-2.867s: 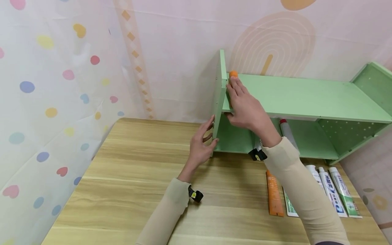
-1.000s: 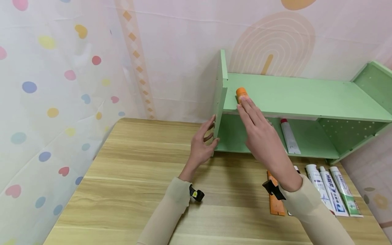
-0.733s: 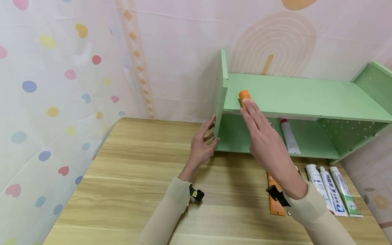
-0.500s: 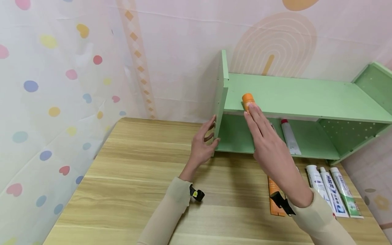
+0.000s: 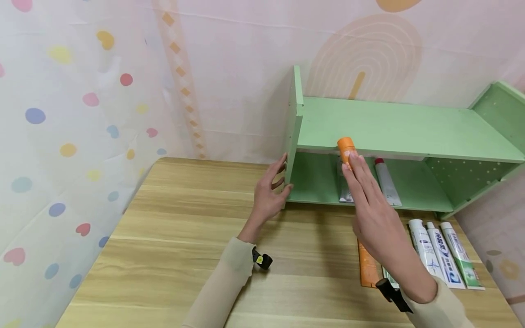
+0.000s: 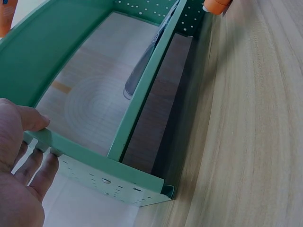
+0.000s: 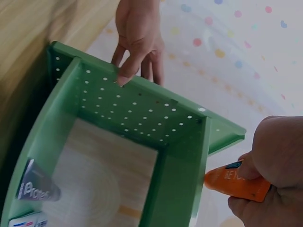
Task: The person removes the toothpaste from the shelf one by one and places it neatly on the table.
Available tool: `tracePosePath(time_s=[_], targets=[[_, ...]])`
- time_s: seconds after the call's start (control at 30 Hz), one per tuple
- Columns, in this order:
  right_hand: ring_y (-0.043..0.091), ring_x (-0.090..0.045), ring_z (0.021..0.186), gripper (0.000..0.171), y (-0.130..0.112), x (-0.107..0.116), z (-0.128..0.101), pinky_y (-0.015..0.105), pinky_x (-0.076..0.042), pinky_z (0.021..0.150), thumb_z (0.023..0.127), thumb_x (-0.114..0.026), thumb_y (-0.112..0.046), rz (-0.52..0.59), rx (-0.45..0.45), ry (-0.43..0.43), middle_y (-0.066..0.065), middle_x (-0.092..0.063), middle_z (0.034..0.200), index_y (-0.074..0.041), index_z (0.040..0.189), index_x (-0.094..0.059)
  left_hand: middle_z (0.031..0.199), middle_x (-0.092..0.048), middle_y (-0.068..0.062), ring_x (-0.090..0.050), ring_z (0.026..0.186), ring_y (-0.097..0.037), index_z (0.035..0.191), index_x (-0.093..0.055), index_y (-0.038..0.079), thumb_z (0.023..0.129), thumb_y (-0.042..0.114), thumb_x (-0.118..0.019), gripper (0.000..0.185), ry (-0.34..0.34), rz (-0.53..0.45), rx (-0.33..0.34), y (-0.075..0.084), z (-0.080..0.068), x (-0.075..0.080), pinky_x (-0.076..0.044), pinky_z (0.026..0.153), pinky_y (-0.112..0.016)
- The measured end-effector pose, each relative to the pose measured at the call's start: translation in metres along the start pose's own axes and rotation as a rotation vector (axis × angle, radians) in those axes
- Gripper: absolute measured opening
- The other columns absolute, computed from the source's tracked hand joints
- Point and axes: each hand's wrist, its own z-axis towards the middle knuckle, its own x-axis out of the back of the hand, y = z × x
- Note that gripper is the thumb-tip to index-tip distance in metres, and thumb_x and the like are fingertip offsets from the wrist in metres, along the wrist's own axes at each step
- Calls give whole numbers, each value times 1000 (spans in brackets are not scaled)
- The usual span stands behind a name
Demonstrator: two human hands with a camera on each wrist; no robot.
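My right hand [image 5: 379, 223] holds an orange tube [image 5: 346, 150], orange cap outward, just in front of the upper board of the green shelf [image 5: 402, 127]. In the right wrist view, thumb and fingers pinch this orange tube [image 7: 236, 182] close to the board's front edge. My left hand [image 5: 268, 193] grips the front edge of the shelf's left side panel [image 5: 294, 132]. The left wrist view has the left thumb on the panel's inner side and the fingers on its outer side. On the lower board lie a silvery tube [image 5: 345, 193], partly hidden, and a pale tube with a red cap [image 5: 388, 184].
On the wooden table [image 5: 184, 228], before the shelf, lie a second orange tube [image 5: 368, 269], a mostly covered green-and-white tube [image 5: 390, 277] and several white toothpaste tubes [image 5: 445, 255] at right. A patterned cloth wall [image 5: 229, 82] stands behind the shelf.
The orange tube has left the upper board's left end, beside the side panel; my right hand has drawn it right and toward me, past the front edge. My left hand stays put.
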Motion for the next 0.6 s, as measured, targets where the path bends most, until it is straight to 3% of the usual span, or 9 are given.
tracePosePath(time_s=[0.03, 0.1, 0.23, 0.27, 0.5, 0.6], targets=[[33, -17, 160, 99, 0, 0, -3, 28, -47, 65, 71, -46, 33, 2, -6, 5, 16, -17, 172, 0, 162, -24, 151, -53, -3, -54, 139, -25, 158, -41, 31, 88, -9, -71, 86, 2, 0, 0, 0, 0, 0, -57, 102, -42], [31, -16, 160, 99, 1, 1, -7, 23, -36, 58, 70, -46, 33, 7, -9, 19, 16, -18, 172, 0, 161, -25, 150, -53, -5, -54, 138, -28, 158, -41, 27, 88, -10, -71, 85, 5, -7, -2, 0, 1, 1, -57, 102, -45], [32, -17, 160, 106, 3, 2, -15, 20, -32, 54, 63, -47, 35, 20, -26, 20, 16, -18, 172, 0, 161, -25, 149, -54, -11, -54, 138, -34, 158, -42, 19, 87, -13, -71, 83, 15, -14, 3, 3, 1, 0, -57, 101, -51], [32, -17, 160, 108, 3, 2, -17, 21, -24, 53, 62, -48, 35, 19, -27, 19, 16, -19, 171, 0, 161, -25, 149, -54, -14, -54, 138, -36, 158, -42, 17, 86, -14, -70, 83, 14, -16, 4, 5, 0, 0, -56, 101, -52], [36, -19, 159, 104, 7, -1, -30, 24, -31, 53, 64, -50, 34, 16, -25, 3, 20, -21, 170, 3, 160, -26, 148, -53, -19, -53, 137, -39, 156, -43, 8, 87, -16, -68, 77, 3, -20, 7, 35, -2, 5, -55, 102, -54], [35, -19, 159, 101, 9, -5, -35, 23, -33, 51, 67, -51, 33, 18, -31, -5, 20, -21, 170, 3, 160, -27, 148, -53, -18, -53, 137, -38, 156, -43, 8, 87, -16, -68, 77, 2, -17, 6, 36, -2, 6, -55, 102, -54]])
